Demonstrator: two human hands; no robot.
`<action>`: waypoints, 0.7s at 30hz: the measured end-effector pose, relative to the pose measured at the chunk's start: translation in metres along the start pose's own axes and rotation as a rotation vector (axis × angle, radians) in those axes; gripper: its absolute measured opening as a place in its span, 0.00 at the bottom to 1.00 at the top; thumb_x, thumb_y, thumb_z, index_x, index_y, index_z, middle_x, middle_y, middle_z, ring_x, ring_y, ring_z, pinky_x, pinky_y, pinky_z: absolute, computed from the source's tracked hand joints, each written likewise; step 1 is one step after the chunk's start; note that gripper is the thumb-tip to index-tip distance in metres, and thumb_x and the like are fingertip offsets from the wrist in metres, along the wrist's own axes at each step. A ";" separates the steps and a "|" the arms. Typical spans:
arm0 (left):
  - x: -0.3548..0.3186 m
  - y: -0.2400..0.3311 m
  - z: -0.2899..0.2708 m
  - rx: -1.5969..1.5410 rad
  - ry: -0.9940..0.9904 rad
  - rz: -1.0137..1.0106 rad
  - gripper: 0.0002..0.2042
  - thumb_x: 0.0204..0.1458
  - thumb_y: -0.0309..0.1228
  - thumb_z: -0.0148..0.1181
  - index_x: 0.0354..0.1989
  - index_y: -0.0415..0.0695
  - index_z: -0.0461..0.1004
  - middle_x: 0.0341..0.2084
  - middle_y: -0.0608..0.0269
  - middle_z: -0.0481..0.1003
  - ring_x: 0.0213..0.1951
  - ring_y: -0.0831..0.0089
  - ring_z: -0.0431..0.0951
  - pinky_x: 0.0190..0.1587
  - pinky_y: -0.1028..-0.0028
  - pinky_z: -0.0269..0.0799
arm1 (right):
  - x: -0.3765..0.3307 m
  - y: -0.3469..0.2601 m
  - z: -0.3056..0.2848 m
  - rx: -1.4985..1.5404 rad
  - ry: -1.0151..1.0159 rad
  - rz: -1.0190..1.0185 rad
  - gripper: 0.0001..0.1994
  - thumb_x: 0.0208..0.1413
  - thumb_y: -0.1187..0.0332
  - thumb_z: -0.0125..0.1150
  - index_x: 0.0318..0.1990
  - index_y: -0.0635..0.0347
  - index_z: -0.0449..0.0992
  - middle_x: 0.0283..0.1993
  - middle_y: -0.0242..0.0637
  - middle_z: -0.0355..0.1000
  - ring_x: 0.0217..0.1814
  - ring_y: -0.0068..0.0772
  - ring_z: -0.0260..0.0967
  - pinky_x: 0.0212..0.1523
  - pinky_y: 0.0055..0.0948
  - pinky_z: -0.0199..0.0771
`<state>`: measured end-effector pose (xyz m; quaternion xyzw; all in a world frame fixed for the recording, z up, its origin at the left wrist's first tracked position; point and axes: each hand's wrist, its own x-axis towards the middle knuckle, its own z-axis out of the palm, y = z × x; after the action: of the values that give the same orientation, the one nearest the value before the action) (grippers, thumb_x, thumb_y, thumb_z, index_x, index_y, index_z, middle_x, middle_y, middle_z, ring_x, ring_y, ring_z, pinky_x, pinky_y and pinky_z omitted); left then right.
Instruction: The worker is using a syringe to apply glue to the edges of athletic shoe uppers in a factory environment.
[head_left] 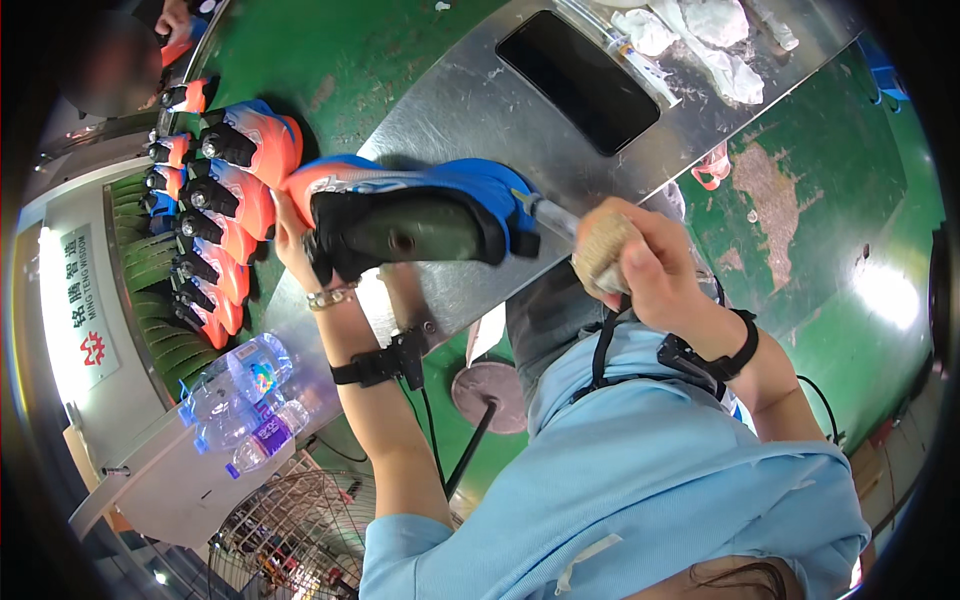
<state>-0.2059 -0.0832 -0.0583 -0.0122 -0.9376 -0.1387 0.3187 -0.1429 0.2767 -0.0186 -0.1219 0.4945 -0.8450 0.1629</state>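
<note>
1. left hand (290, 245) grips the toe of a blue and orange shoe (420, 215), held over the metal counter (470, 110).
2. right hand (645, 265) is closed around a brush handle (600, 250) at the shoe's heel.
3. more shoes (225, 200) are lined up on the left.

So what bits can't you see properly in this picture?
Head view only:
- Left hand: fingers hidden behind the blue and orange shoe.
- Tool in the right hand: its tip is hidden by the shoe's heel, so its kind is unclear.
- Dark rectangle on the metal table: too plain to tell.
- Person at top left: blurred.
</note>
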 end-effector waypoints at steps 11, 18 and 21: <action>-0.094 0.071 -0.097 -0.899 0.136 -1.209 0.16 0.55 0.39 0.50 0.41 0.37 0.70 0.30 0.60 0.75 0.29 0.76 0.76 0.26 0.80 0.73 | 0.005 0.000 0.013 0.093 0.093 0.073 0.17 0.58 0.56 0.46 0.32 0.63 0.68 0.21 0.27 0.62 0.16 0.12 0.55 0.16 0.14 0.52; -0.151 0.122 -0.140 -1.114 -0.328 -1.364 0.16 0.56 0.37 0.47 0.40 0.34 0.68 0.33 0.56 0.74 0.31 0.71 0.77 0.32 0.73 0.78 | 0.004 -0.002 0.018 0.069 0.128 0.117 0.18 0.59 0.56 0.43 0.30 0.63 0.70 0.20 0.29 0.63 0.15 0.13 0.54 0.16 0.14 0.51; -0.168 0.138 -0.133 -1.335 -0.466 -1.353 0.18 0.52 0.35 0.52 0.43 0.30 0.65 0.38 0.52 0.73 0.35 0.66 0.77 0.39 0.68 0.76 | 0.000 -0.006 0.019 0.062 0.142 0.130 0.19 0.60 0.55 0.42 0.28 0.63 0.70 0.18 0.28 0.62 0.15 0.13 0.53 0.15 0.15 0.50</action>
<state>0.0226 0.0249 -0.0235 0.3232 -0.5149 -0.7885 -0.0936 -0.1366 0.2642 -0.0047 -0.0245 0.4854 -0.8540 0.1855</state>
